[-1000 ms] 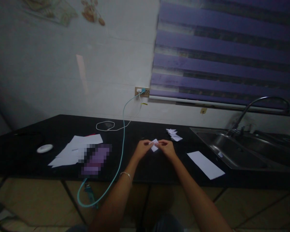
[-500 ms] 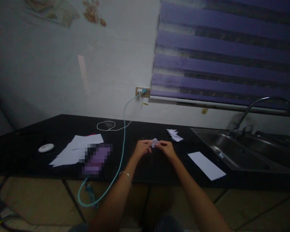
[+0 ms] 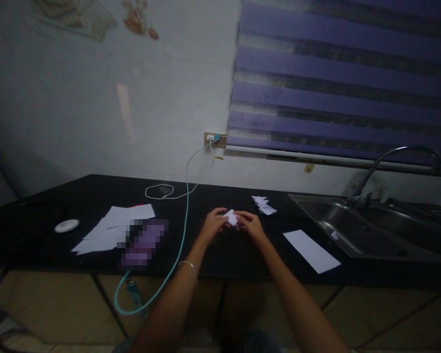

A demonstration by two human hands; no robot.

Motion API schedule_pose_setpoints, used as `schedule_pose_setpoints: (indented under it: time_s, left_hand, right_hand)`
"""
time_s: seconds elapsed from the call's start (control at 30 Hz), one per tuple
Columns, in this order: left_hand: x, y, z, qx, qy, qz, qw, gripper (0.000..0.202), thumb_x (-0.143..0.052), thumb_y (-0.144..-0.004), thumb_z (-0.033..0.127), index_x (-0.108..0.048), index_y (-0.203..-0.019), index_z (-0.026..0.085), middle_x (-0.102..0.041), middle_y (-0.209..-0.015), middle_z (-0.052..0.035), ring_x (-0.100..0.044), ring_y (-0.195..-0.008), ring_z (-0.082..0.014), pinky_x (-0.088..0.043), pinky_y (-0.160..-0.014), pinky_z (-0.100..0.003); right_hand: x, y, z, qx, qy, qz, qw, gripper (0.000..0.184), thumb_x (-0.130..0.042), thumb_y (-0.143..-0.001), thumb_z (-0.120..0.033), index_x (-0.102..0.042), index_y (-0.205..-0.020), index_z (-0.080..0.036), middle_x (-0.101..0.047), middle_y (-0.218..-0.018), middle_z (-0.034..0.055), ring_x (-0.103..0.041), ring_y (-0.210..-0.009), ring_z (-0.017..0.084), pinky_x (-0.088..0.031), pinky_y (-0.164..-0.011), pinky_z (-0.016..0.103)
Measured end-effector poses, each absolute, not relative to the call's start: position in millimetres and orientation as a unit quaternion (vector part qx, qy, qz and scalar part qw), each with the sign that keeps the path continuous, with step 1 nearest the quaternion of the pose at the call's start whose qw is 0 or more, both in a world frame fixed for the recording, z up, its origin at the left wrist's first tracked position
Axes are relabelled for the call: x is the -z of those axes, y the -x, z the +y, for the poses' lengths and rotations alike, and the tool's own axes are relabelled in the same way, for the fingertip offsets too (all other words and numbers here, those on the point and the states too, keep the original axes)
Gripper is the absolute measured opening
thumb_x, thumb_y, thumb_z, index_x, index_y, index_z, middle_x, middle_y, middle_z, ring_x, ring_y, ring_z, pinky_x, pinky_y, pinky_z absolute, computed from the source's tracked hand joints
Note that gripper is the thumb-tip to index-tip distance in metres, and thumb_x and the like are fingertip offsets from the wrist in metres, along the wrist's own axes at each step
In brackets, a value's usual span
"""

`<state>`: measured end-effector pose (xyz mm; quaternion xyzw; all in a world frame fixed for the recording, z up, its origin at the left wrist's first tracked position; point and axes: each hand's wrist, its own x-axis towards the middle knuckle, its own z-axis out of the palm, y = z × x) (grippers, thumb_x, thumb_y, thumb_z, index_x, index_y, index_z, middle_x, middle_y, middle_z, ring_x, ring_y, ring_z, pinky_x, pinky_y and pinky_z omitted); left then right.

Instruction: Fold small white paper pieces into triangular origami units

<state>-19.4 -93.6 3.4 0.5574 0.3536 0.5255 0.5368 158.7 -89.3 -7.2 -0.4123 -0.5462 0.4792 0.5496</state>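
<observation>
A small folded piece of white paper [image 3: 231,217], roughly diamond-shaped, is held between my two hands above the black countertop. My left hand [image 3: 213,225] pinches its left side, and my right hand [image 3: 250,225] grips the right side with thumb and fingers. Beyond my right hand lies a little group of folded paper pieces [image 3: 265,208] with pointed corners. Closer on the right, a flat white paper strip [image 3: 311,251] rests on the counter.
Left of my hands are several white sheets [image 3: 103,230], a blurred purple object [image 3: 147,241] and a round white disc [image 3: 66,226]. A teal cable [image 3: 185,215] runs from the wall outlet [image 3: 220,140] over the counter edge. The steel sink [image 3: 330,218] and tap stand at right.
The folded paper has turned between my fingers, so a flatter, wider diamond face shows. My fingers have shifted along its sides. The whole view has moved slightly.
</observation>
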Motion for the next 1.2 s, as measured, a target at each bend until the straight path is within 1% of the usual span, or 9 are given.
schedule_pose_setpoints:
  time_s: [0.07, 0.13, 0.2, 0.27, 0.43, 0.6, 0.9, 1.07, 1.2]
  left_hand:
    - [-4.4, 19.4, -94.6, -0.528, -0.559, 0.353, 0.533, 0.049, -0.072, -0.066, 0.035, -0.063, -0.105, 0.006, -0.069, -0.067, -0.0071, -0.059, -0.051, -0.0126, -0.033, -0.041, -0.019]
    - [-5.2, 19.2, -95.2, -0.525, -0.57, 0.35, 0.526, 0.041, -0.07, -0.068, 0.035, -0.066, -0.097, 0.006, -0.07, -0.07, -0.0088, -0.061, -0.054, -0.0133, -0.032, -0.041, -0.019]
    - [-5.7, 19.0, -95.3, -0.52, -0.581, 0.346, 0.522, 0.036, -0.068, -0.069, 0.034, -0.068, -0.093, 0.007, -0.07, -0.071, -0.0092, -0.063, -0.056, -0.0139, -0.032, -0.041, -0.019]
    - [-5.6, 19.0, -94.7, -0.512, -0.586, 0.347, 0.523, 0.035, -0.067, -0.07, 0.033, -0.068, -0.093, 0.007, -0.07, -0.068, -0.0081, -0.063, -0.054, -0.014, -0.031, -0.041, -0.019]
    - [-3.3, 18.8, -93.0, -0.501, -0.592, 0.358, 0.52, 0.038, -0.067, -0.069, 0.031, -0.068, -0.097, 0.007, -0.068, -0.062, -0.0063, -0.061, -0.049, -0.0135, -0.027, -0.041, -0.018]
    - [-3.6, 18.1, -94.6, -0.501, -0.587, 0.357, 0.526, 0.04, -0.066, -0.068, 0.028, -0.07, -0.1, 0.006, -0.069, -0.066, -0.0079, -0.063, -0.051, -0.0144, -0.027, -0.041, -0.019]
    - [-4.8, 20.6, -89.9, -0.502, -0.538, 0.359, 0.575, 0.048, -0.065, -0.066, 0.026, -0.068, -0.108, 0.003, -0.069, -0.066, -0.0102, -0.064, -0.053, -0.0164, -0.029, -0.039, -0.019]
    - [1.3, 19.0, -86.5, -0.513, -0.556, 0.341, 0.558, 0.045, -0.065, -0.069, 0.03, -0.068, -0.105, 0.004, -0.069, -0.067, -0.0096, -0.065, -0.054, -0.0165, -0.029, -0.038, -0.018]
    - [0.1, 18.1, -88.5, -0.525, -0.56, 0.361, 0.53, 0.033, -0.063, -0.071, 0.028, -0.069, -0.094, 0.006, -0.067, -0.061, -0.0071, -0.062, -0.047, -0.0147, -0.024, -0.036, -0.018]
  right_hand:
    - [7.5, -158.8, -89.0, -0.47, 0.413, -0.549, 0.554, 0.053, -0.077, -0.062, -0.038, -0.069, -0.109, -0.016, -0.071, -0.078, 0.005, -0.062, -0.061, 0.015, -0.052, -0.057, 0.027]
    - [8.2, -159.0, -88.2, -0.469, 0.411, -0.547, 0.559, 0.059, -0.079, -0.06, -0.037, -0.066, -0.113, -0.015, -0.069, -0.069, 0.003, -0.062, -0.057, 0.015, -0.052, -0.057, 0.028]
    - [8.8, -159.0, -87.3, -0.472, 0.415, -0.538, 0.562, 0.055, -0.08, -0.06, -0.038, -0.068, -0.108, -0.013, -0.069, -0.067, 0.0033, -0.062, -0.056, 0.015, -0.052, -0.058, 0.028]
    - [9.1, -158.7, -86.9, -0.479, 0.42, -0.523, 0.566, 0.048, -0.08, -0.059, -0.037, -0.071, -0.1, -0.014, -0.071, -0.071, 0.0044, -0.062, -0.056, 0.015, -0.052, -0.058, 0.028]
    - [10.0, -158.9, -88.1, -0.486, 0.421, -0.529, 0.554, 0.04, -0.081, -0.059, -0.039, -0.074, -0.091, -0.015, -0.073, -0.079, 0.0058, -0.062, -0.056, 0.014, -0.052, -0.057, 0.028]
    - [11.0, -160.9, -88.3, -0.488, 0.42, -0.541, 0.54, 0.039, -0.08, -0.061, -0.039, -0.076, -0.091, -0.015, -0.074, -0.081, 0.0068, -0.063, -0.059, 0.015, -0.052, -0.058, 0.028]
    - [11.5, -161.6, -86.0, -0.524, 0.4, -0.499, 0.563, 0.039, -0.08, -0.057, -0.03, -0.075, -0.093, -0.016, -0.074, -0.086, 0.0075, -0.068, -0.07, 0.019, -0.055, -0.063, 0.03]
    - [14.4, -161.5, -82.0, -0.493, 0.416, -0.493, 0.584, 0.039, -0.08, -0.057, -0.031, -0.076, -0.093, -0.014, -0.074, -0.083, 0.0081, -0.067, -0.065, 0.019, -0.054, -0.065, 0.032]
    - [14.3, -160.9, -81.8, -0.478, 0.416, -0.52, 0.573, 0.037, -0.079, -0.059, -0.031, -0.077, -0.092, -0.015, -0.074, -0.081, 0.0088, -0.065, -0.064, 0.018, -0.053, -0.066, 0.033]
